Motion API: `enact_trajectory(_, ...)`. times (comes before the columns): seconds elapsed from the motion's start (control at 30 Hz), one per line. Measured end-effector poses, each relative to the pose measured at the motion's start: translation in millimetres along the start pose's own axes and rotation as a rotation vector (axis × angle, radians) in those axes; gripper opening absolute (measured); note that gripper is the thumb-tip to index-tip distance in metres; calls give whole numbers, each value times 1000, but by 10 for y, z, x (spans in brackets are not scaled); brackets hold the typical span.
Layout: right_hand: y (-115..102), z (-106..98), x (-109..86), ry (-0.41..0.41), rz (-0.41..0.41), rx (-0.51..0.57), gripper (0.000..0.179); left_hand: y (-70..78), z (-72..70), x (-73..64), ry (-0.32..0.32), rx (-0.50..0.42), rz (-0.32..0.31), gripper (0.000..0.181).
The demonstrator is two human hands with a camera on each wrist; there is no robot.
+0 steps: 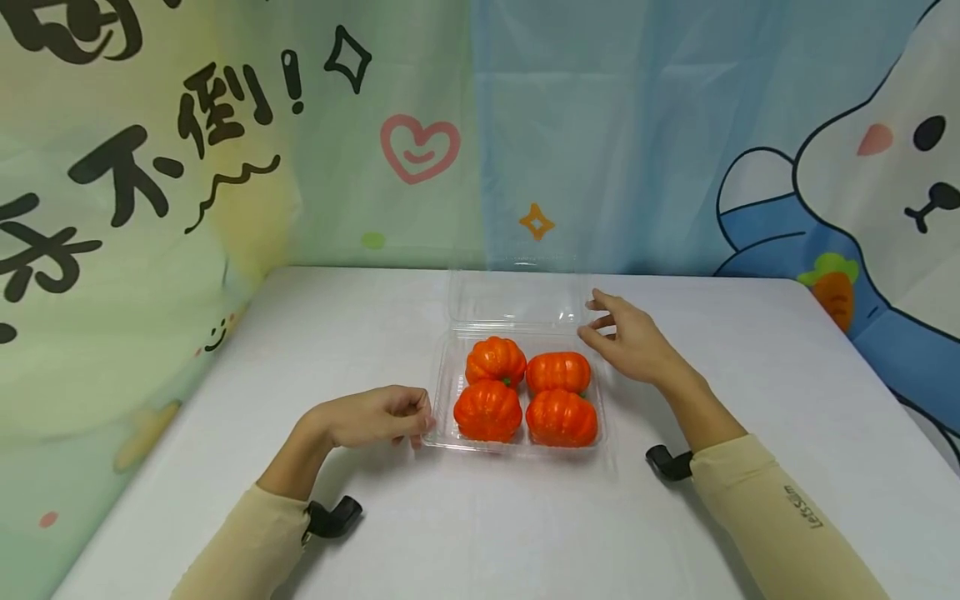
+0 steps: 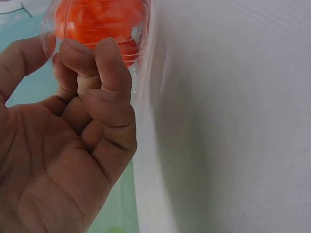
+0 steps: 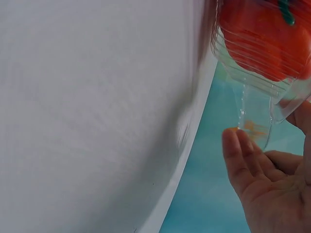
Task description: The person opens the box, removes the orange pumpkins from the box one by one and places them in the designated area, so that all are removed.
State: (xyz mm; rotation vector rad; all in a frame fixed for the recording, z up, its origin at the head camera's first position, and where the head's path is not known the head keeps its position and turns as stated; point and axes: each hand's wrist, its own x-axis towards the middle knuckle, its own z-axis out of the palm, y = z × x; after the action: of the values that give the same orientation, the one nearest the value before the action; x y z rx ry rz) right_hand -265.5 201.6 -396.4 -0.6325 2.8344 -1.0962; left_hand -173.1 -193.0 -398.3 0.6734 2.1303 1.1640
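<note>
A clear plastic clamshell box (image 1: 442, 421) sits on the table with its lid (image 1: 517, 300) tipped back. Inside are several glossy orange pumpkins (image 1: 487, 410), ribbed, some with a green stem showing. At the box's front left corner, my left hand (image 1: 378, 415) pinches the rim between thumb and curled fingers. My right hand (image 1: 633, 342) is beside the hinge on the right, its fingers loosely bent at the lid's right edge. In the right wrist view, the fingertips (image 3: 231, 136) meet the lid's edge, while the thumb is partly hidden by the box rim.
A white table (image 1: 360, 333) lies under the box. Behind it hangs a printed curtain (image 1: 577, 125) with a cartoon animal, a heart and lettering. Black wrist mounts (image 1: 333, 517) stick out near both sleeves.
</note>
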Motion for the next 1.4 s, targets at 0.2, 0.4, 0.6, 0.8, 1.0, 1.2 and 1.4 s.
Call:
enact_trajectory(0.2, 17, -2, -5, -46, 19, -28, 75, 12, 2, 3, -3, 1, -4, 18)
enact_trajectory(0.4, 18, 2, -4, -77, 30, -57, 74, 11, -3, -9, -2, 3, -8, 18)
enact_trajectory(0.6, 29, 6, -3, -108, 24, -95, 72, 22, -7, -19, -4, -8, -11, 20)
enact_trajectory(0.8, 41, 5, -2, -128, 35, -133, 72, 12, 1, -11, -3, -9, -23, 18)
enact_trajectory(1.0, 19, 5, -15, -134, 51, -161, 71, -1, 9, -5, -4, -11, -31, 17)
enact_trajectory(1.2, -13, -10, -34, -111, 39, -181, 70, 3, 2, 3, -4, -12, -32, 15)
enact_trajectory(1.4, -20, -18, -54, -84, 15, -179, 66, 3, -4, 9, -10, -12, -32, 15)
